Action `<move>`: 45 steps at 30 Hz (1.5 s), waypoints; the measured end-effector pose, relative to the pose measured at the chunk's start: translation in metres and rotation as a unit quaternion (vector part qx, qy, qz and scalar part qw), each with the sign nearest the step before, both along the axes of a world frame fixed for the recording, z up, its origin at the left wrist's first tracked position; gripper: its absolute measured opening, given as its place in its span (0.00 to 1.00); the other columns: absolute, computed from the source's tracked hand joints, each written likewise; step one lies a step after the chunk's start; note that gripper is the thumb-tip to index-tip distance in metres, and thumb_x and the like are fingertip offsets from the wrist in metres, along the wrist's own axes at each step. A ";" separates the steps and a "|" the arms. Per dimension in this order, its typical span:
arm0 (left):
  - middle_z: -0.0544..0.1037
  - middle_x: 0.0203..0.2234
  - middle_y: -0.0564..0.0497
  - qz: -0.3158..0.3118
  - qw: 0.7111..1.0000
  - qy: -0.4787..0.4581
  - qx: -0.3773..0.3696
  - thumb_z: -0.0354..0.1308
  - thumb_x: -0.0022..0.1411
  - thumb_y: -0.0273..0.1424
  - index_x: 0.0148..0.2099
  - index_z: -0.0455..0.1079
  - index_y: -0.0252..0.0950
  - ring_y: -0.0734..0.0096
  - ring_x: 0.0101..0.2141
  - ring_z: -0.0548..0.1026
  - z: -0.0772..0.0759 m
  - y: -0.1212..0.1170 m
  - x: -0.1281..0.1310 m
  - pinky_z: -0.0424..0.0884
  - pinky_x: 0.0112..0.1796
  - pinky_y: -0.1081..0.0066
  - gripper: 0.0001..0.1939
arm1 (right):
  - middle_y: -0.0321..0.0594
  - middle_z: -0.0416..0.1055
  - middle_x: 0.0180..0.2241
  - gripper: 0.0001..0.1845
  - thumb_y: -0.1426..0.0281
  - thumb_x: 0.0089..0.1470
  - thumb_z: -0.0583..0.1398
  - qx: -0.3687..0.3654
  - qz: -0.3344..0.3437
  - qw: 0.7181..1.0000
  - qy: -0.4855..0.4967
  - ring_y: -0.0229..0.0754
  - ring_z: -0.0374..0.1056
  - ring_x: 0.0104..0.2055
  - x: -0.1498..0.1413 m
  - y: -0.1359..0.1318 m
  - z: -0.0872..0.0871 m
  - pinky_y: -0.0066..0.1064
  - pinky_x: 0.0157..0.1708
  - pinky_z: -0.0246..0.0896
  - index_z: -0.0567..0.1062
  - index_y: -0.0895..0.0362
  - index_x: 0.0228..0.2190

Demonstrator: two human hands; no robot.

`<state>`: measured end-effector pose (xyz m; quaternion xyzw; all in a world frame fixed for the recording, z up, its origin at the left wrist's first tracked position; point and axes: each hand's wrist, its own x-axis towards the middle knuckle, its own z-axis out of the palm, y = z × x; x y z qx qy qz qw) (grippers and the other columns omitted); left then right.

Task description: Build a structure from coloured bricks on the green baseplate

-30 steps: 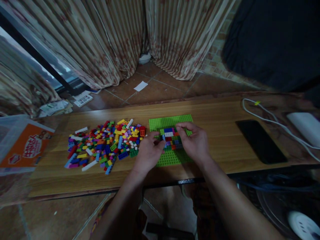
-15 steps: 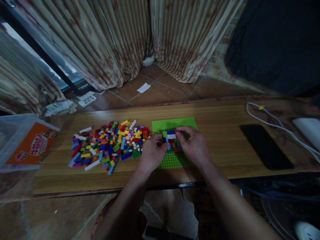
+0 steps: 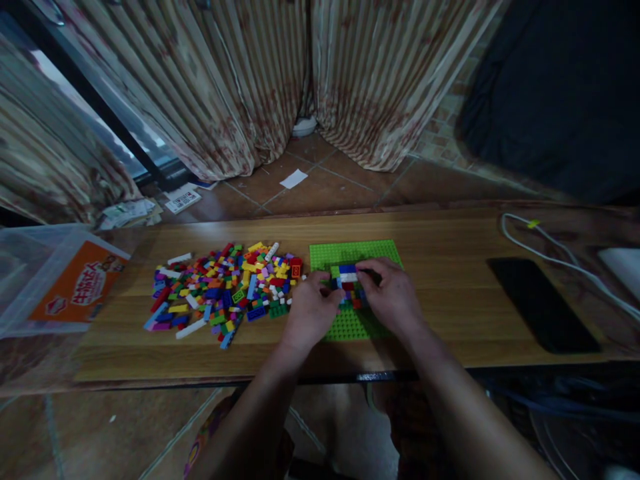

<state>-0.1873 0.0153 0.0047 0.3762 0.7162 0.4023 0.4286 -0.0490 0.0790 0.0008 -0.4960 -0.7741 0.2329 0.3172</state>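
A green studded baseplate (image 3: 347,328) lies on the table, partly covered by both hands. Built up on it is a low block of toy bricks in blue, white, red and other colours, topped at the back by a blue brick (image 3: 347,269) and a white brick (image 3: 348,277). My left hand (image 3: 314,308) rests at the block's left side, thumb and forefinger curved and apart, the thumb tip close against the bricks. At the back right corner, the fingertips of my right hand (image 3: 393,293) are pinched on a small brick, mostly hidden by the fingers.
A spread-out heap of loose bricks (image 3: 215,293) covers the table's left part. A clear plastic box (image 3: 30,267) with an orange label stands beyond the left end. To the right lie a black phone (image 3: 543,303) and a white cable (image 3: 560,250).
The whole view has shifted slightly, moving the scene right and down. Both hands keep nearly the same place over the baseplate; the pink brick at my right fingertips is now less visible.
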 end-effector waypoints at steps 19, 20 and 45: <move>0.78 0.26 0.49 -0.051 0.987 0.147 0.031 0.60 0.59 0.27 0.50 0.69 0.31 0.68 0.26 0.77 0.001 -0.006 0.002 0.71 0.30 0.71 0.16 | 0.47 0.75 0.37 0.13 0.69 0.55 0.55 0.012 0.005 1.000 0.003 0.50 0.70 0.42 -0.002 0.002 -0.005 0.45 0.46 0.63 0.79 0.57 0.35; 0.78 0.26 0.50 -0.058 0.988 0.137 0.035 0.60 0.59 0.27 0.50 0.69 0.31 0.69 0.25 0.76 0.002 -0.007 0.000 0.71 0.30 0.71 0.16 | 0.47 0.76 0.37 0.13 0.69 0.55 0.55 0.011 0.004 1.000 0.001 0.50 0.70 0.42 -0.002 0.002 -0.005 0.45 0.46 0.63 0.79 0.57 0.35; 0.77 0.26 0.51 -0.009 0.990 0.084 0.114 0.55 0.61 0.26 0.46 0.73 0.34 0.70 0.27 0.76 0.011 -0.013 -0.036 0.73 0.33 0.72 0.11 | 0.38 0.78 0.33 0.10 0.60 0.47 0.66 -0.171 0.085 0.979 0.076 0.45 0.72 0.36 -0.001 -0.017 -0.005 0.39 0.41 0.64 0.80 0.53 0.28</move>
